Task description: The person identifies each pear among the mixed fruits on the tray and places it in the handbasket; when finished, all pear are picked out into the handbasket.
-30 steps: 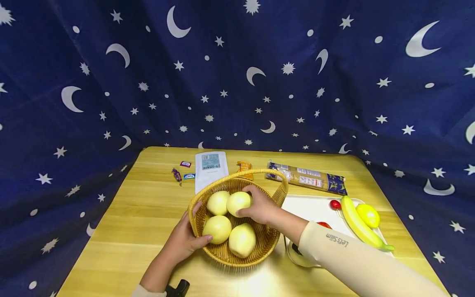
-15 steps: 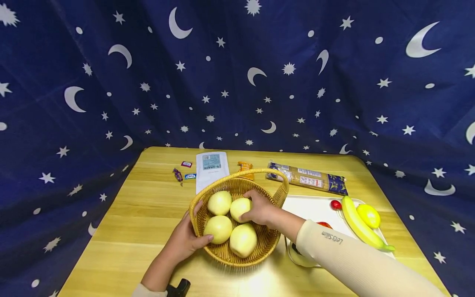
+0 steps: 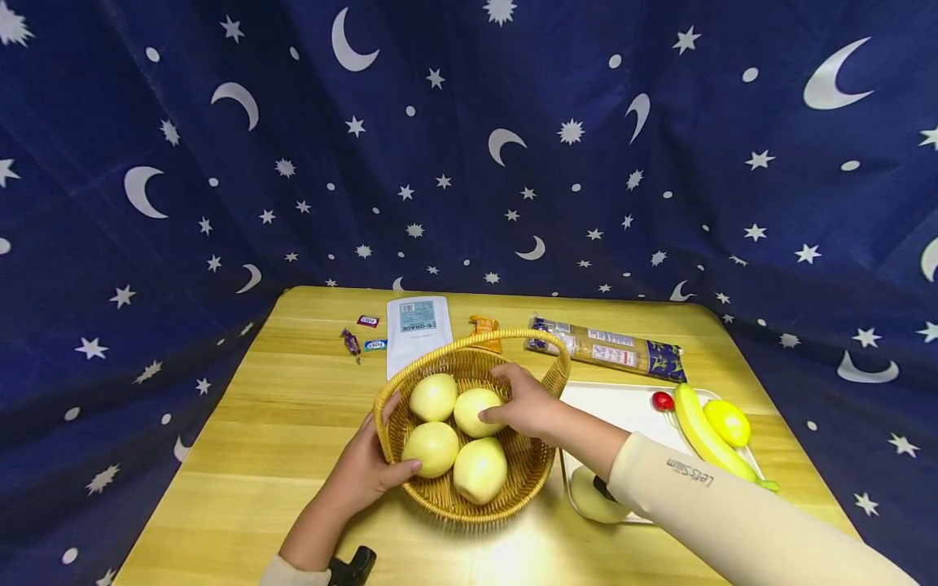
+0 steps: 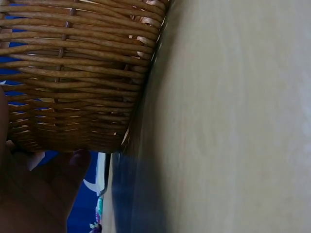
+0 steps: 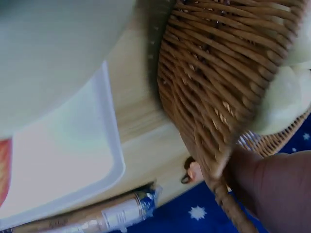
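Note:
In the head view a wicker basket (image 3: 528,480) with an arched handle stands mid-table. Several pale yellow, apple-like round fruits lie inside, among them a front one (image 3: 479,470) and a left one (image 3: 430,449). My left hand (image 3: 366,472) grips the basket's left side, thumb over the rim; the left wrist view shows fingers against the outer weave (image 4: 73,77). Over the right rim reaches my right hand (image 3: 531,403), its thumb at the right edge of the back right fruit (image 3: 476,411) and its fingers spread apart from it. Its fingertips are hidden in the right wrist view.
A white tray (image 3: 608,399) on the right holds a banana (image 3: 707,439), a yellow lemon-like fruit (image 3: 727,423), a small red fruit (image 3: 663,401) and another pale fruit (image 3: 592,498). Behind lie a pasta-like packet (image 3: 608,348), a white pouch (image 3: 418,334), an orange packet (image 3: 484,327) and small sweets (image 3: 352,343).
The back right fruit has been lowered to rest among the others in the basket. My right hand has loosened from it and drawn slightly right. My left hand stays on the basket.

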